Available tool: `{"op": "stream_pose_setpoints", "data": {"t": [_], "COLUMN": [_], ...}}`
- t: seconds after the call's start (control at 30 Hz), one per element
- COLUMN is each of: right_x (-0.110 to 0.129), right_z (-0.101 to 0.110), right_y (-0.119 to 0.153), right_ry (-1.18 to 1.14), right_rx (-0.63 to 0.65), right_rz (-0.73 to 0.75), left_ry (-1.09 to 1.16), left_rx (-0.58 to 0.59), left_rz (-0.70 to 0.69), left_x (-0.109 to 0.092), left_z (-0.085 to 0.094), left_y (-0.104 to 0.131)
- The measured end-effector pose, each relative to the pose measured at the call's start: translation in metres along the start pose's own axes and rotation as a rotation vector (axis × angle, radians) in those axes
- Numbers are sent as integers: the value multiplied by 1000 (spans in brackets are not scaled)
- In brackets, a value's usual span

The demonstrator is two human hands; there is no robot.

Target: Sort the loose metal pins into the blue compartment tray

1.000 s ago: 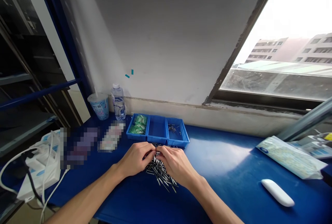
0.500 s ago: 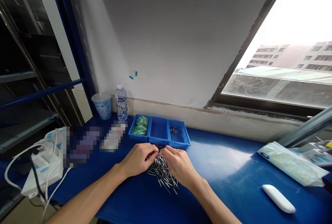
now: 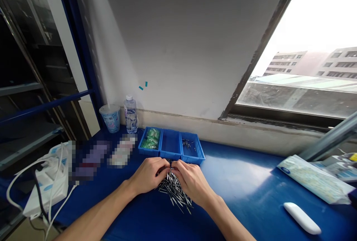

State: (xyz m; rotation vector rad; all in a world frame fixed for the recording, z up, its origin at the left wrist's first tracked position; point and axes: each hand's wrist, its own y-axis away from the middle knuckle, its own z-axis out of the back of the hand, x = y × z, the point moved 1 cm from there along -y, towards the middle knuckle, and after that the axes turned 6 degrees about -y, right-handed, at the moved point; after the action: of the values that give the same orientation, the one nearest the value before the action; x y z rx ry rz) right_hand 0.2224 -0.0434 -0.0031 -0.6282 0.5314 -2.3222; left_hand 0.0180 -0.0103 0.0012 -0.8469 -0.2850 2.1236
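Note:
My left hand (image 3: 149, 174) and my right hand (image 3: 189, 177) meet fingertip to fingertip over a heap of thin metal pins (image 3: 175, 192) on the blue table. Both are closed in a pinch, and a small silver pin (image 3: 171, 168) shows between them; the fingers cover most of it. Just beyond my knuckles stand three joined blue bins. The left bin (image 3: 141, 151) contains small green-and-clear packets (image 3: 151, 138), the middle bin (image 3: 171, 142) shows bare blue inside, and the right bin (image 3: 199, 148) has several loose pins (image 3: 188, 144).
Back left stand a lidded cup (image 3: 111, 119) and a water bottle (image 3: 131, 116). A white power strip (image 3: 52, 181) with cables lies on the left. At right are a tissue pack (image 3: 315, 179) and a white oblong case (image 3: 302, 218). A wall and window rise behind the table.
The view has tilted slightly, so everything sits a little lower in the picture. My hands remain pinched together above the heap, with only slight finger movement.

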Motion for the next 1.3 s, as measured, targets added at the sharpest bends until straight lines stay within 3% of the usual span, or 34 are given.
{"op": "stream_pose_setpoints", "data": {"t": [0.67, 0.93, 1.3], "right_x": [-8, 2, -4], "right_z": [3, -8, 4], "right_y": [2, -1, 0], "right_ry": [33, -59, -27], "right_rx": [-17, -66, -143], "right_rz": [-64, -72, -24], "left_ry": [-23, 28, -25], "left_rx": [8, 3, -45], "left_rz": [3, -10, -30], "left_x": [1, -1, 1], "left_z": [5, 1, 10], "left_y": [-2, -1, -2]}}
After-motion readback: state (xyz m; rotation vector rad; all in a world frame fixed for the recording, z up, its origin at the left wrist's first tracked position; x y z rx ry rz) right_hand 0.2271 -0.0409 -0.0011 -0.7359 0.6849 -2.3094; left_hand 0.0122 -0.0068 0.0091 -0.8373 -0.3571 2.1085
